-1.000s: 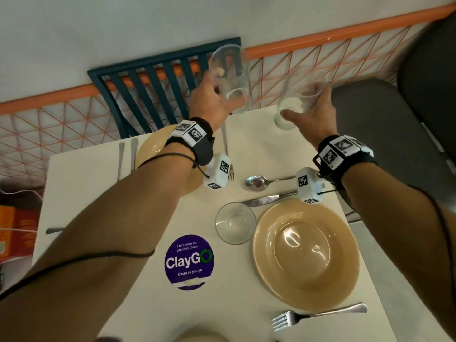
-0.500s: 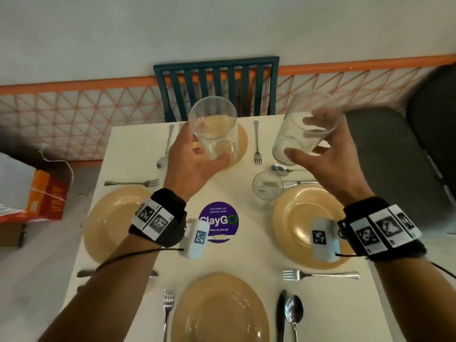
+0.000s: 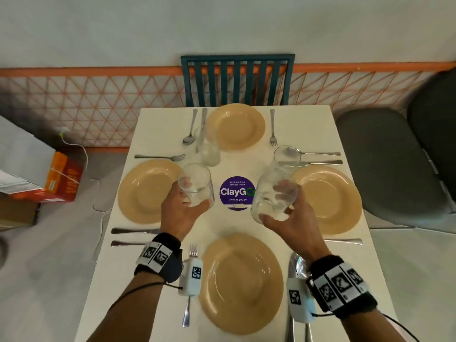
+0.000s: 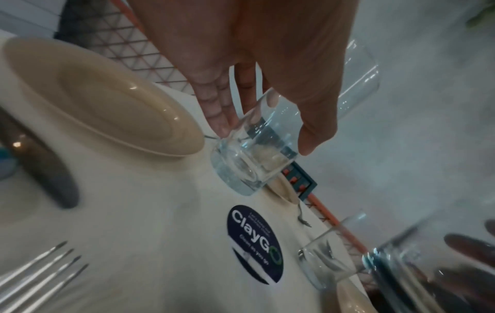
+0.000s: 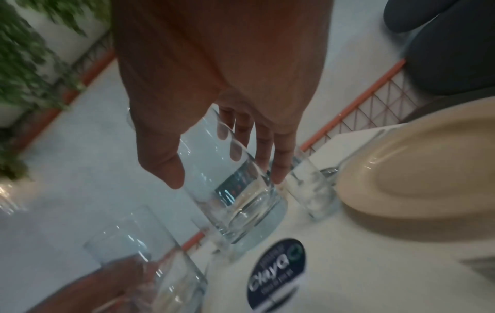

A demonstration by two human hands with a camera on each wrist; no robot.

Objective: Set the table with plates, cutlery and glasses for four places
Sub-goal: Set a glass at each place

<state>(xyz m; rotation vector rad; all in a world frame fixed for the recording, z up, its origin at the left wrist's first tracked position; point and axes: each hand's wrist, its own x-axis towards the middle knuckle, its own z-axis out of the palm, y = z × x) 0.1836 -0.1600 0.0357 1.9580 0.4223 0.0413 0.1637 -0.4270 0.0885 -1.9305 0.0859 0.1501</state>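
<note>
White walling and an orange lattice rail (image 3: 98, 112) are noted behind a white square tabletop (image 3: 153, 280), with a teal slatted chair (image 3: 237, 80) at its far edge and grey seating (image 3: 387, 156) to the right. At the tabletop's centre a round purple sticker (image 3: 236, 192) is fixed, reading "ClayGO", with "Clean as you go" beneath; its smaller top line is not legible.

Four tan plates are laid: a far plate (image 3: 235, 125), a left plate (image 3: 146, 191), a right plate (image 3: 325, 198) and a near plate (image 3: 240, 283). Cutlery is laid beside each. A far glass (image 3: 208, 149) is seen standing just beside the far plate, and a right-place glass (image 3: 286, 157) just beyond the right plate.

The left hand (image 3: 181, 213) is curled round the base of a clear left glass (image 3: 196, 185), which is held tilted above the inner rim of the left plate; whether it touches the tabletop cannot be told. The right hand (image 3: 290, 223) is wrapped round a clear right glass (image 3: 274, 193), held tilted off the tabletop between the sticker and the right plate.

Bare tabletop is observed around the sticker and between the near plate and the hands. An orange carton (image 3: 63, 177) is noted on the floor left of the tabletop; its printing is not readable.
</note>
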